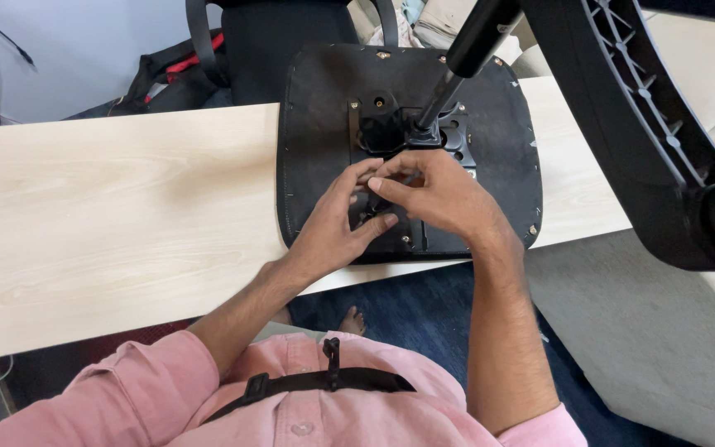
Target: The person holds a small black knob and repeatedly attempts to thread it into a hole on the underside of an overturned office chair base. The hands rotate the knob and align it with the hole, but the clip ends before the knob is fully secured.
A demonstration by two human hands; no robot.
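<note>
Black metal under my fingertips — my left hand (337, 223) and right hand (432, 190) pinch together on the bracket (407, 141) at the middle of the upturned seat (316, 132). What they pinch I cannot tell. The post (457, 74) rises toward one o'clock. The seat overhangs the table (109, 207) at six — a hard push could tip it off.

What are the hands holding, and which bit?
Both hands rest on the black metal plate under the upturned chair seat; whether they pinch anything cannot be told.
</note>
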